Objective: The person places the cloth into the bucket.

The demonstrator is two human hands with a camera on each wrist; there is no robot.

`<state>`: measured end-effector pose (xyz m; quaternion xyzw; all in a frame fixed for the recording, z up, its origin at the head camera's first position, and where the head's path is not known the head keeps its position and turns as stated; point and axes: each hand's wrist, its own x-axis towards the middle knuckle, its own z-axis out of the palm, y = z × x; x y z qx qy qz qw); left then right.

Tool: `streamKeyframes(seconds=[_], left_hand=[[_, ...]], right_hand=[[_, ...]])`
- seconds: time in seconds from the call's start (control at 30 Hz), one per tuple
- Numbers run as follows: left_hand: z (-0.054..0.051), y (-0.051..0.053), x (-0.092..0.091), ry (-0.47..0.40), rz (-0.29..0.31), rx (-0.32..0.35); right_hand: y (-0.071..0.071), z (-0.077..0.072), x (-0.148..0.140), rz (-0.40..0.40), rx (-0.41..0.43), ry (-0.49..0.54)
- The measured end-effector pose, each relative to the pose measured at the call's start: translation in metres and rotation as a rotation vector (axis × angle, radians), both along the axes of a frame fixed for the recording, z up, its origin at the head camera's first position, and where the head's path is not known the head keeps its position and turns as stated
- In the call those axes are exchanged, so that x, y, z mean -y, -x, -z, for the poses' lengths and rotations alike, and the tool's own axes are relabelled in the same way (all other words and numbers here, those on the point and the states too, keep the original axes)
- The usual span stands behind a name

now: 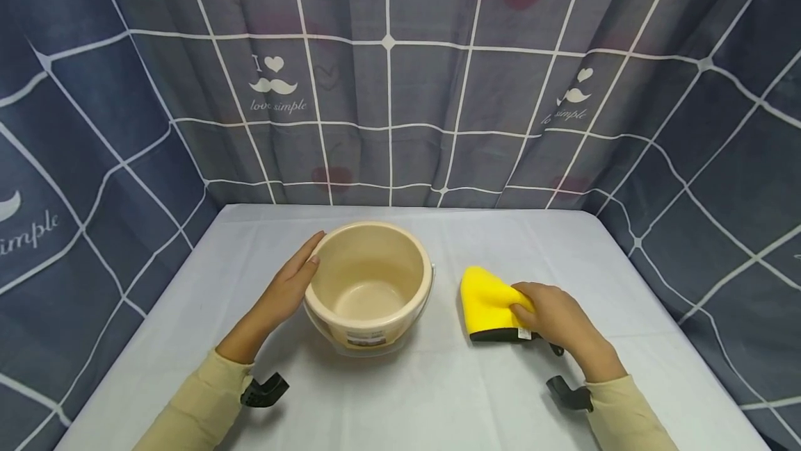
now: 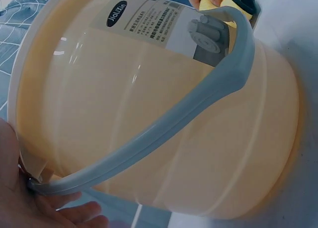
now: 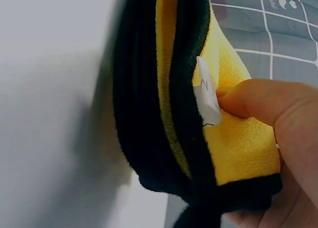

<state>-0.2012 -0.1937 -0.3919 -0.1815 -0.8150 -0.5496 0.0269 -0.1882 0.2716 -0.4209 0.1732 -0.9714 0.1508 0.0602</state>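
Note:
A cream bucket (image 1: 369, 319) stands upright on the table, its inside bare in the head view. The left hand (image 1: 289, 289) rests against its left rim, thumb over the edge; in the left wrist view the fingers of the left hand (image 2: 64, 208) lie outside the bucket (image 2: 149, 89), by the end of its grey handle (image 2: 164, 133). To the right, the right hand (image 1: 559, 315) pinches a folded yellow cloth (image 1: 488, 301) with a black border. The right wrist view shows the thumb of the right hand (image 3: 298, 123) pressing on the cloth (image 3: 238, 153) near its white tag.
A white cloth covers the table (image 1: 432, 402). Dark grey-blue curtains (image 1: 419, 89) with white grid lines surround it at the back and both sides. A black device part (image 1: 265, 390) juts from the left wrist, and another (image 1: 569, 394) from the right.

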Motion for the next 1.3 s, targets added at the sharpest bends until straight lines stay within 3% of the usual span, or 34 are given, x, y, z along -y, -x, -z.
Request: streamKeyframes(seconds=[0.67, 1.3], left_hand=[[0.003, 0.0, 0.0, -0.02, -0.002, 0.012], [0.001, 0.0, -0.001, -0.027, 0.003, 0.006]], right_hand=[[-0.001, -0.028, 0.013, -0.042, -0.11, 0.035], [-0.001, -0.039, 0.016, -0.051, -0.144, 0.075]])
